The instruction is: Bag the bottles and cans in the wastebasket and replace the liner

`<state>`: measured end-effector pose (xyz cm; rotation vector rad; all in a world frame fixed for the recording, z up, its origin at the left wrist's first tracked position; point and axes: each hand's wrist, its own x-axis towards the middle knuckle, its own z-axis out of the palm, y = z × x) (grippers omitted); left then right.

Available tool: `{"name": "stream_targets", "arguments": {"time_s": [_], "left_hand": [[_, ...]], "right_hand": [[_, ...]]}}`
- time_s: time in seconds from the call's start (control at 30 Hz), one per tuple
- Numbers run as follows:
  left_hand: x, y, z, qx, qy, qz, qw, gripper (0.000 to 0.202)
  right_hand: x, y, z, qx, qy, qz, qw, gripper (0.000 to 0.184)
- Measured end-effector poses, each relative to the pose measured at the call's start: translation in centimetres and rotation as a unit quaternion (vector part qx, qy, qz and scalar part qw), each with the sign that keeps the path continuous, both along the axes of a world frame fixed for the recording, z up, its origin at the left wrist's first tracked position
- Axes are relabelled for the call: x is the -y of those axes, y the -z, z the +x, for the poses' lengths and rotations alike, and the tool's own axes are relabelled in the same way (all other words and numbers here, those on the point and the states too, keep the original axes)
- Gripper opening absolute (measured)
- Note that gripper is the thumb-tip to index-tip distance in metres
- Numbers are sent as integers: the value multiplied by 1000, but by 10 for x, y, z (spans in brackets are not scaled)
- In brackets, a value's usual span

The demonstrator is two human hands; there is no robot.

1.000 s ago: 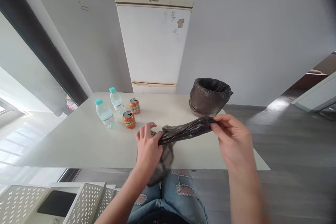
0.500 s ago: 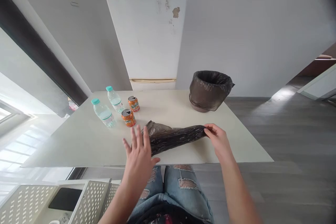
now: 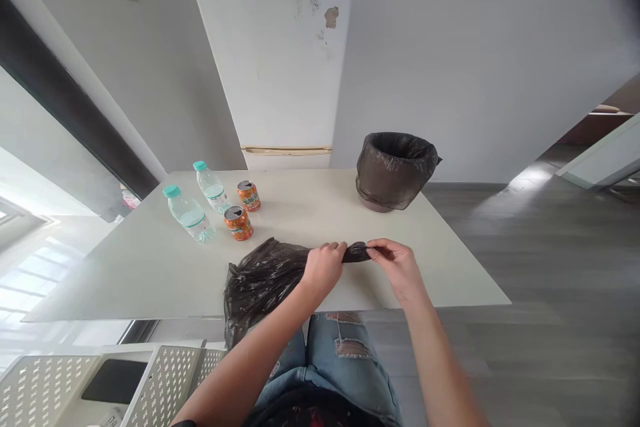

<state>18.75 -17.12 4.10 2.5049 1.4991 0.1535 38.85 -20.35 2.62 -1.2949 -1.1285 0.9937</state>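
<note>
A crumpled dark plastic bag (image 3: 260, 277) lies on the white table (image 3: 150, 260), spreading left and hanging a little over the near edge. Its gathered right end runs between my two hands. My left hand (image 3: 324, 267) is closed, pinching that end. My right hand (image 3: 397, 268) pinches the same end from the right, fingers closed on it. Both hands sit close together near the table's front edge.
A bin lined with a dark bag (image 3: 395, 170) stands at the back right of the table. Two water bottles (image 3: 189, 213) and two orange cans (image 3: 239, 223) stand at the back left. A white fridge (image 3: 275, 60) is behind. Perforated white chairs (image 3: 165, 387) sit lower left.
My left hand went from flat and open over the bag to pinching its right end beside my right hand. The bag spread out to the left.
</note>
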Motion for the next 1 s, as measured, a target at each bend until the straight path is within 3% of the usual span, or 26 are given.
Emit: {"name": "stream_targets", "arguments": {"time_s": [0.2, 0.43, 0.57, 0.63, 0.67, 0.7, 0.77, 0.83, 0.9, 1.0], "left_hand": [[-17, 8, -46, -69, -32, -14, 997, 25], [-18, 22, -85, -108, -24, -1, 994, 15], [-15, 28, -96, -116, -5, 15, 993, 20], [-14, 31, -99, -117, -1, 35, 992, 24], [-14, 32, -99, -118, 1, 45, 992, 24], [-14, 33, -100, -119, 3, 51, 992, 24], [-15, 34, -100, -118, 11, 46, 992, 22], [-16, 34, -100, -116, 19, 33, 993, 21], [-17, 35, -102, -117, 22, 28, 992, 23], [-16, 35, -108, -132, 30, 41, 990, 24]], "right_hand": [[-12, 29, 50, -22, 187, 15, 982, 33], [-28, 56, 92, 98, 228, -55, 967, 33], [-28, 48, 90, 167, 256, -57, 950, 38], [-22, 34, 69, 268, 267, 3, 926, 47], [-18, 26, 53, 334, 251, 53, 907, 50], [-13, 19, 33, 387, 184, 103, 897, 51], [-6, 8, -10, 441, -17, 162, 883, 52], [-2, 4, -48, 470, -158, 174, 851, 53], [-2, 9, -72, 469, -236, 162, 836, 56], [-7, 21, -75, 454, -270, 137, 838, 63]]}}
